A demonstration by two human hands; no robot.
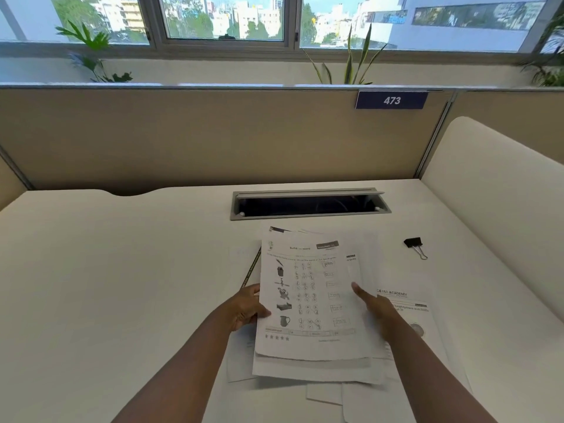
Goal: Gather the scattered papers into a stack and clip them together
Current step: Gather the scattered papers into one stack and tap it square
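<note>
Legible text. A dark blue rectangular plate [391,100] fixed to the top edge of the beige partition panel [213,138] carries the white number "473". On the white printed sheet [406,303] lying at the right of the paper pile, a bold heading reads partly "AS ACADEMY", its first letters blurred; a lower line on the same sheet shows the word "Employment", the rest unreadable. The topmost white worksheet [311,297], with a column of small pictures and circled letters, bears a header and a dark banner whose wording is too blurred to read; handwritten entries in its right-hand boxes are likewise illegible.
</note>
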